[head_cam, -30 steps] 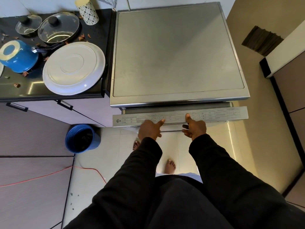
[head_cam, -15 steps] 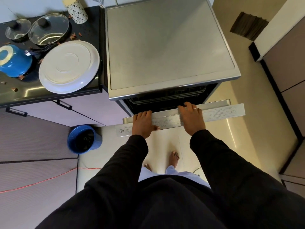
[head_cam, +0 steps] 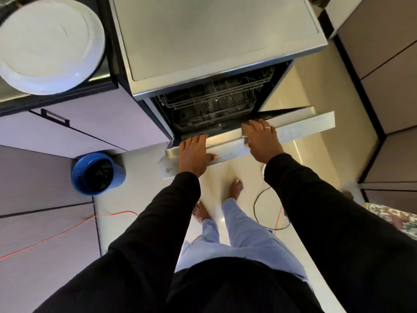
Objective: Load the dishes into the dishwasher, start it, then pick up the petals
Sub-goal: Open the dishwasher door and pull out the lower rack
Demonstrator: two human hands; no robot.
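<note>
1. Dishwasher [head_cam: 214, 37]: it stands on the floor [head_cam: 311, 159] against the cabinets, its flat steel top facing up, just right of the dark counter [head_cam: 104, 72].
2. Its door [head_cam: 304, 126] hangs partly open, tilted outward from the top, so the dark wire racks [head_cam: 214, 102] show in the gap behind it.
3. The left hand [head_cam: 194, 154] holds the door's top edge near its left end. The back of the hand faces up, the fingers lie side by side over the edge with the tips bent onto the inner lip, and the thumb points right along the printed control strip.
4. The right hand [head_cam: 262, 138] holds the same edge nearer the middle. Its fingers are spread across the top toward the opening, with a ring on one, and the thumb presses the front face.
5. Both arms reach forward and down in black sleeves, elbows slightly bent, hands well apart.
6. A white plate [head_cam: 49, 44] lies upside down on the counter, left of the machine.
7. A blue bin [head_cam: 97, 173] stands on the floor below the cabinets, and an orange cable [head_cam: 67, 229] trails past it.
</note>
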